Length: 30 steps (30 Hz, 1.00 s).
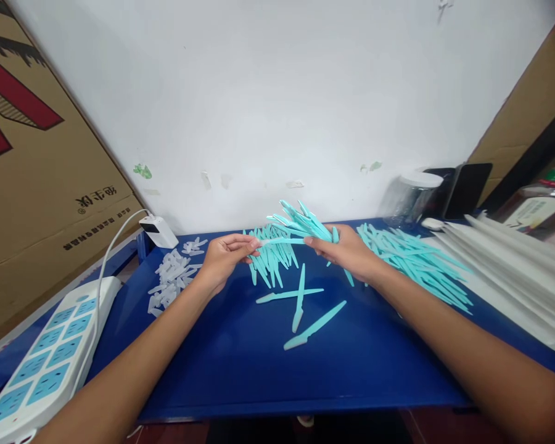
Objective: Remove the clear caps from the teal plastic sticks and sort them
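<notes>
My right hand is closed around a fanned bunch of turquoise eyebrow razors. One razor points left out of that hand. At its tip, my left hand pinches a small clear cap, partly hidden by the fingers. Below and behind the hands lies a heap of turquoise razors. Three loose razors, one of them the nearest razor, rest on the blue table. Left of my left hand is a pile of translucent caps.
Another heap of turquoise razors lies right, beside stacked white sheets. A lidded clear jar stands behind. At left are a power strip, a white charger with cable, and a large cardboard box. A white wall closes the back.
</notes>
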Available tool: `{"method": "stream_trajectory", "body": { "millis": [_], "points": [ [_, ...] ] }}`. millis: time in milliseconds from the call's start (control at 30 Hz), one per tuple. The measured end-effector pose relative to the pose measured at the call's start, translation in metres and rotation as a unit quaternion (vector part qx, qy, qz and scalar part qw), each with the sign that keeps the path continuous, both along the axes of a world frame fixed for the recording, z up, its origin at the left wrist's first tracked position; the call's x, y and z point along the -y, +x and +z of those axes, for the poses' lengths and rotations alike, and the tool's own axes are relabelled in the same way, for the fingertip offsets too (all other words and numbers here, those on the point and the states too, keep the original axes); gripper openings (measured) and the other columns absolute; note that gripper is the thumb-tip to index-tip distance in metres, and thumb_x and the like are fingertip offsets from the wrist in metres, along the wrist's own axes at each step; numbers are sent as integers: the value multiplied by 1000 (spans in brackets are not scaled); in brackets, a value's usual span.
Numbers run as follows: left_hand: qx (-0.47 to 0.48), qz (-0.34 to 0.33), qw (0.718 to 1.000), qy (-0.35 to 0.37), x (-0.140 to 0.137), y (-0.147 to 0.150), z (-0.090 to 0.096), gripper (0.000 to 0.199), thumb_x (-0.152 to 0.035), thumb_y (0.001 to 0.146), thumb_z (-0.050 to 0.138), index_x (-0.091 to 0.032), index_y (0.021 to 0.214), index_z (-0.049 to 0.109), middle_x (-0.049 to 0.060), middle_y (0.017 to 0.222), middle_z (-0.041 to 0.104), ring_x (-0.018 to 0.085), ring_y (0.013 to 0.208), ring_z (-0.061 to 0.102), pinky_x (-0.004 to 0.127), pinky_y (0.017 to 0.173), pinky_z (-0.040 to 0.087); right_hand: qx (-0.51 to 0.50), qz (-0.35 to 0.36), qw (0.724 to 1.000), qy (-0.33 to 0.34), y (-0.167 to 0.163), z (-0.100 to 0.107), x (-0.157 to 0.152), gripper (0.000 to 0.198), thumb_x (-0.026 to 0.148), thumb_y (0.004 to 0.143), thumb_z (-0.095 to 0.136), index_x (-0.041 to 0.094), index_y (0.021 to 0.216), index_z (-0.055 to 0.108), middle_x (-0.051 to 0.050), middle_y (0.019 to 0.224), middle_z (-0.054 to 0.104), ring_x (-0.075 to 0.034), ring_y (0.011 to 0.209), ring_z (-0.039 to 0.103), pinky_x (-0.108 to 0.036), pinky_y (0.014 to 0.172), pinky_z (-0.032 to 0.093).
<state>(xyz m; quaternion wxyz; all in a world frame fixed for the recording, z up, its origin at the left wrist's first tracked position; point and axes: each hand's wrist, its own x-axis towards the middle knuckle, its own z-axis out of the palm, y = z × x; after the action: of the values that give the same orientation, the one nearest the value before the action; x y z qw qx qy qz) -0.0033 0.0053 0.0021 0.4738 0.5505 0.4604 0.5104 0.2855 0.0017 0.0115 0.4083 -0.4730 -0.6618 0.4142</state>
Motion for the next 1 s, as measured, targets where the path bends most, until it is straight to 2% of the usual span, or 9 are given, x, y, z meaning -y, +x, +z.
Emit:
{"method": "stream_trajectory", "body": {
  "millis": [200,333,433,567,700,900,1000],
  "points": [
    [-26,4,999,22,10,13,0,38,-41,66,95,-13,87,81,11,78,79,21,74,74,27,61,53,12,19,1000,21,-6,-3,3,40,56,86,71,18,77,61,0,67,57,-12,56,48,-27,53,34],
    [-30,-8,999,17,15,19,-1,35,-41,67,94,-14,85,80,11,80,80,23,75,75,29,62,53,-24,35,999,18,-8,-1,7,41,58,85,72,20,77,59,2,65,54,-12,55,45,-27,52,32],
    [-56,-24,998,32,12,13,2,35,-43,69,93,-15,85,80,11,81,80,24,77,75,31,63,55,-7,58,998,-6,-6,5,10,40,57,83,74,20,76,61,2,64,55,-13,55,46,-28,53,33],
    [-115,-78,990,28,8,0,11,33,-43,71,91,-15,85,81,11,78,79,24,74,74,32,63,56,43,87,995,-16,-4,9,10,38,56,84,74,19,79,68,1,61,57,-15,59,51,-29,59,37],
    [-138,-118,983,-1,10,-3,17,31,-42,72,91,-15,84,81,10,76,78,21,70,73,31,64,55,37,54,998,2,-2,6,5,38,56,86,70,18,82,69,-3,74,67,-18,70,60,-29,65,40],
    [-186,-184,965,0,16,6,12,30,-45,74,88,-18,83,81,10,80,79,22,74,73,31,67,55,7,9,1000,2,4,10,0,36,53,82,76,18,83,69,-3,77,67,-14,63,53,-29,59,37],
    [-268,-228,935,50,17,7,14,30,-49,78,83,-20,85,83,9,85,80,21,76,71,28,63,50,2,28,1000,-1,4,13,2,38,54,79,79,18,81,69,-2,74,65,-13,62,50,-29,58,36]
  ]
}}
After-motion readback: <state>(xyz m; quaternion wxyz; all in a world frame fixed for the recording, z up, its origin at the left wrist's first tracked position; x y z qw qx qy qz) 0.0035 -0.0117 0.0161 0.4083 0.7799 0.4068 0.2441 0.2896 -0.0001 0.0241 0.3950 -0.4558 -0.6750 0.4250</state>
